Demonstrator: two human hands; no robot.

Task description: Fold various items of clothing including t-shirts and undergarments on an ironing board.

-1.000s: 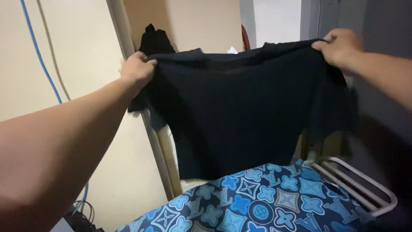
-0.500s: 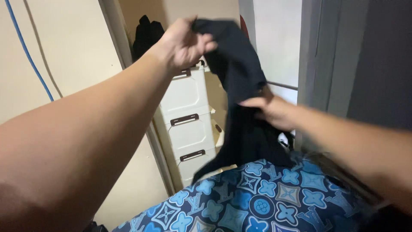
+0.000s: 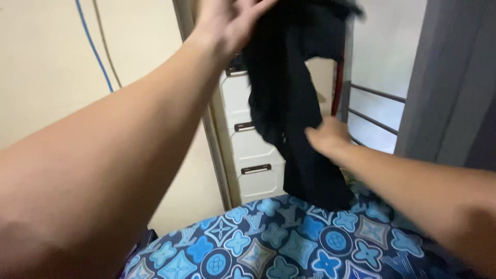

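Note:
A black shirt (image 3: pixel 289 98) hangs folded lengthwise in front of me, its lower end touching a blue patterned bedsheet (image 3: pixel 279 243). My left hand (image 3: pixel 227 20) is raised at the top of the view and holds the shirt's upper edge, fingers partly spread. Lower down, my right hand (image 3: pixel 328 137) presses against the middle of the hanging cloth, fingers tucked into it.
A white plastic drawer unit (image 3: pixel 248 150) with dark handles stands behind the shirt, beside a cream wall with a blue cable (image 3: pixel 95 51). A metal rail (image 3: pixel 374 111) and a grey panel (image 3: pixel 449 82) are on the right.
The shirt was held spread wide by both hands; now it hangs folded in half. My left hand kept the top and rose, while my right hand dropped to the shirt's middle.

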